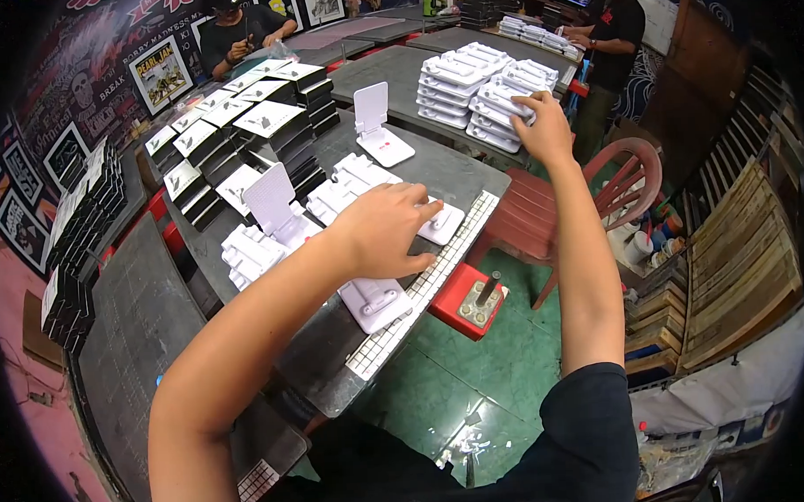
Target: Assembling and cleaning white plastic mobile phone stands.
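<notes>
White folding phone stands are spread over the dark table. My left hand (379,230) is over the table's near edge, thumb and fingers apart, holding nothing. Beside its fingertips lies a folded phone stand (445,230); another phone stand (375,303) lies below the palm, partly covered by the hand. Reaching farther out, my right hand (544,129) has its fingers curled over the near end of a phone stand on a stacked pile (496,115). One unfolded stand (372,106) stands upright at the back, and another upright stand (272,198) rises left of my left hand.
Black-and-white boxes (269,118) are piled at the left. A gridded white strip (421,290) runs along the table edge, near a red stool (462,315). Beyond is a red plastic chair (542,206). Two people work across the room, near a farther row of stands (541,35).
</notes>
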Motion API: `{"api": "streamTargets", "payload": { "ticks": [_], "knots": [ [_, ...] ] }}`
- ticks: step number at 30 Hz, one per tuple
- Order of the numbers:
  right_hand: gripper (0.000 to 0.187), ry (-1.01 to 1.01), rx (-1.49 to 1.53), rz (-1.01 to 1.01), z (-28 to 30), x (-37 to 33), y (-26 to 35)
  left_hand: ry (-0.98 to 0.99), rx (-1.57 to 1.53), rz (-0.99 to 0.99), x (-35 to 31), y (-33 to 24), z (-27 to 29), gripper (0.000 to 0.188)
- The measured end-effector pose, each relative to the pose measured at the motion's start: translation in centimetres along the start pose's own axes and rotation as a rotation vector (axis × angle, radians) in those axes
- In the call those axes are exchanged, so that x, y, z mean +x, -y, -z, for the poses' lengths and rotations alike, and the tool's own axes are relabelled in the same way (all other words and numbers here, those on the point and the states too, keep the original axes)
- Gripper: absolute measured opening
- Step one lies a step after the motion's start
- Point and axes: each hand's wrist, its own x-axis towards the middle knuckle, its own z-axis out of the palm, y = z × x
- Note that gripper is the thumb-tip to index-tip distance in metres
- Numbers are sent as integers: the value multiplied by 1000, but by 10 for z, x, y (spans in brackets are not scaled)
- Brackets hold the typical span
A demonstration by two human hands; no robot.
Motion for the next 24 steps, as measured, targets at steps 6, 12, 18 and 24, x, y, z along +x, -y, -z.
{"api": "streamTargets", "payload": {
  "ticks": [6, 12, 18, 24],
  "knots": [
    [21, -8, -45, 51, 4, 0, 2, -17, -7, 7, -1, 1, -3, 71],
    [22, -12, -90, 125, 7, -2, 3, -43, -42, 12, -2, 1, -5, 70],
    [20, -30, -194, 202, 6, -4, 2, -54, -26, 11, -4, 2, -8, 69],
    [21, -88, -289, 215, 0, -9, -4, -48, 11, 17, -6, 1, -8, 69]
  ]
}}
